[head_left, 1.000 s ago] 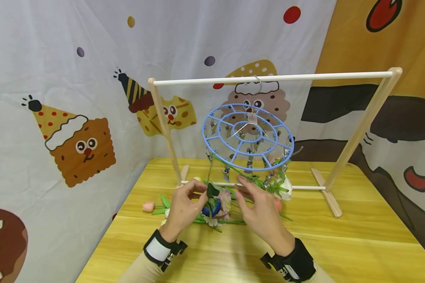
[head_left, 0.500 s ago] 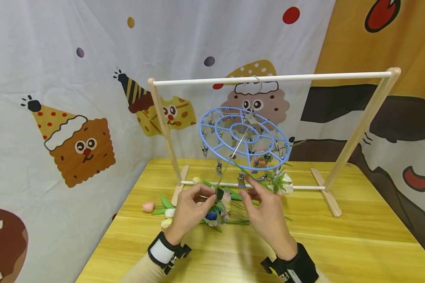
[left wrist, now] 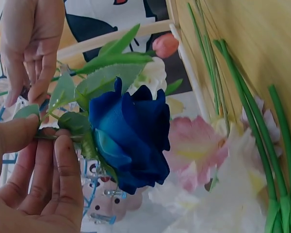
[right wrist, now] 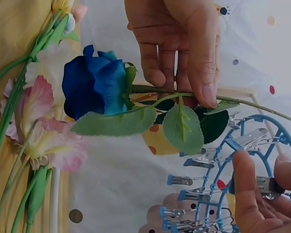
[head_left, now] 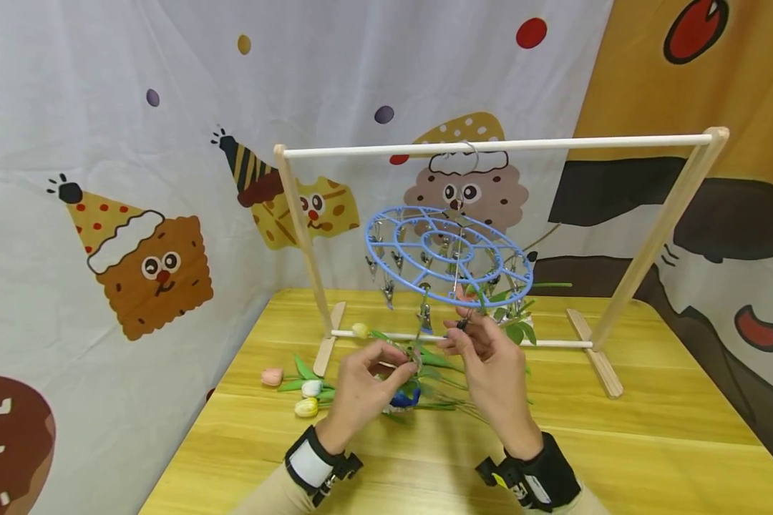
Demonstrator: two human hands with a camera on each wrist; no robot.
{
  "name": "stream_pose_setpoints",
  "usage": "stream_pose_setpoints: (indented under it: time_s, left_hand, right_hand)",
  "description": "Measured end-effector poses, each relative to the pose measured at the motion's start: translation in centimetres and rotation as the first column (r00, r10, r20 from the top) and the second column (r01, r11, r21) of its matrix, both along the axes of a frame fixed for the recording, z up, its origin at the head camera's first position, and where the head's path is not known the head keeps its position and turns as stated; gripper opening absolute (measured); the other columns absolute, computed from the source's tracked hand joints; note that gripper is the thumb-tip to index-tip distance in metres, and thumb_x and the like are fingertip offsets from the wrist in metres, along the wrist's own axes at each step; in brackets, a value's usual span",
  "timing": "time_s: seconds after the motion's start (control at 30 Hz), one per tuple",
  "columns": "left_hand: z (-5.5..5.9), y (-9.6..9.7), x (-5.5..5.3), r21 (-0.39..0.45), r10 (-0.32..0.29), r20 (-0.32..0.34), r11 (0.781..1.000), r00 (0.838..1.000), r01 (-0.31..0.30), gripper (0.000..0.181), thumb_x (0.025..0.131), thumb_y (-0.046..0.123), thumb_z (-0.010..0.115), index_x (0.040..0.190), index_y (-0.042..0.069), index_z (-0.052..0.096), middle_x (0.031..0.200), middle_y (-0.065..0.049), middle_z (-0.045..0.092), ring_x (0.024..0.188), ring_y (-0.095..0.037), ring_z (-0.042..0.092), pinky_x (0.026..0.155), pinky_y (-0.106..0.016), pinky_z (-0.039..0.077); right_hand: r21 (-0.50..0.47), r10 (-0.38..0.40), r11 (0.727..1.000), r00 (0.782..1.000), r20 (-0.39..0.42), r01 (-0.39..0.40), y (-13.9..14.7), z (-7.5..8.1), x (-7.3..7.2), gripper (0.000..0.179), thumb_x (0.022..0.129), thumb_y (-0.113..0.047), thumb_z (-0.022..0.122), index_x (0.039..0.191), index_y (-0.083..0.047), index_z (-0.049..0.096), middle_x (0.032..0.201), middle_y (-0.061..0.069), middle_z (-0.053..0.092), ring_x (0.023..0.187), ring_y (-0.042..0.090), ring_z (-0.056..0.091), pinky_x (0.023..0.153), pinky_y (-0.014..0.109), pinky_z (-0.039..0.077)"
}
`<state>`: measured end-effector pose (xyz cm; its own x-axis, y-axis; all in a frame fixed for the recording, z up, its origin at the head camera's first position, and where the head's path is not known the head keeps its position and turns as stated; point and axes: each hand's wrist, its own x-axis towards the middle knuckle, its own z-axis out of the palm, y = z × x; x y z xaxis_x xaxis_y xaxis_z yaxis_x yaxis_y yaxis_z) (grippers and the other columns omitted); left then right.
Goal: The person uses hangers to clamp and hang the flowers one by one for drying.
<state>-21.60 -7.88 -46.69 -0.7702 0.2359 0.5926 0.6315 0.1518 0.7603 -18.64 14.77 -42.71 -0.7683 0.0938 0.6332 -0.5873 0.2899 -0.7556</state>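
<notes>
My left hand (head_left: 370,386) pinches the stem of a blue artificial rose (left wrist: 131,141) just below its bloom, between thumb and fingers. In the right wrist view the rose's stem (right wrist: 269,110) runs right, past the hanger, with green leaves (right wrist: 182,128) hanging from it. My right hand (head_left: 492,365) is at the front lower edge of a round blue clip hanger (head_left: 368,247). Its thumb and index finger pinch one metal clip (right wrist: 269,187) of that hanger. Several other clips (right wrist: 194,195) dangle from the rings.
A wooden stand with a white top bar (head_left: 373,149) carries the hanger. Flowers with green leaves (head_left: 518,330) hang at the hanger's right side. On the table (head_left: 650,429) lie loose tulips (head_left: 305,408) and pink-white flowers (left wrist: 196,150), left of and beneath my hands.
My left hand has moved right with the rose. My right hand, earlier loose beside the hanger, has come up and now pinches a clip. The hanger has turned and its tilt has changed.
</notes>
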Motion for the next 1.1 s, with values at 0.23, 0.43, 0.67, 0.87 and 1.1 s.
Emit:
stream_pose_setpoints:
  time_s: [0.23, 0.43, 0.67, 0.87, 1.1]
  left_hand:
    - [-0.1, 1.2, 0.4, 0.014, 0.033, 0.015, 0.999, 0.999, -0.033, 0.012, 0.102, 0.016, 0.094, 0.105, 0.018, 0.083, 0.104, -0.005, 0.088, 0.09, -0.014, 0.086, 0.079, -0.033, 0.074]
    - [0.0, 2.0, 0.7, 0.057, 0.066, 0.055, 0.996, 0.996, -0.069, 0.012, 0.101, 0.018, 0.095, 0.103, 0.019, 0.084, 0.104, -0.003, 0.088, 0.089, -0.012, 0.085, 0.08, -0.034, 0.075]
    - [-0.1, 2.7, 0.6, 0.107, 0.102, 0.037, 0.989, 0.994, -0.106, 0.012, 0.1, 0.019, 0.096, 0.102, 0.017, 0.085, 0.101, -0.005, 0.088, 0.085, -0.012, 0.085, 0.076, -0.033, 0.074]
    - [-0.3, 3.2, 0.6, 0.114, 0.106, 0.021, 0.988, 0.994, -0.108, 0.01, 0.099, 0.016, 0.096, 0.101, 0.016, 0.086, 0.102, -0.007, 0.088, 0.085, -0.012, 0.085, 0.074, -0.031, 0.074]
    - [-0.1, 3.6, 0.8, 0.116, 0.121, 0.045, 0.985, 0.992, -0.126, 0.012, 0.098, 0.018, 0.098, 0.101, 0.016, 0.086, 0.1, -0.006, 0.088, 0.084, -0.015, 0.086, 0.074, -0.031, 0.074]
  right_hand:
    - [-0.088, 0.026, 0.996, 0.999, 0.046, -0.022, 0.6, 0.3, -0.3, 0.024, 0.11, -0.001, 0.078, 0.134, -0.003, 0.081, 0.114, 0.02, 0.087, 0.081, 0.005, 0.084, 0.076, 0.028, 0.072]
    - [-0.176, 0.049, 0.984, 0.992, 0.117, -0.028, 1.0, 0.6, -0.4, 0.022, 0.107, -0.001, 0.084, 0.128, -0.004, 0.087, 0.11, 0.003, 0.088, 0.079, 0.014, 0.086, 0.078, 0.031, 0.073]
    - [-0.309, 0.173, 0.945, 0.966, 0.193, -0.108, 1.3, 0.8, -0.6, 0.026, 0.109, -0.004, 0.083, 0.13, 0.011, 0.079, 0.121, -0.004, 0.089, 0.091, 0.014, 0.089, 0.086, 0.037, 0.074]
    - [-0.311, 0.151, 0.948, 0.957, 0.249, -0.068, 1.5, 1.0, -0.7, 0.027, 0.109, -0.006, 0.083, 0.131, 0.009, 0.079, 0.117, -0.005, 0.089, 0.089, 0.016, 0.087, 0.082, 0.027, 0.071]
    - [-0.298, 0.131, 0.953, 0.957, 0.26, -0.049, 1.4, 1.0, -0.6, 0.025, 0.111, -0.009, 0.082, 0.126, 0.01, 0.08, 0.107, -0.003, 0.088, 0.08, 0.014, 0.081, 0.075, 0.025, 0.066]
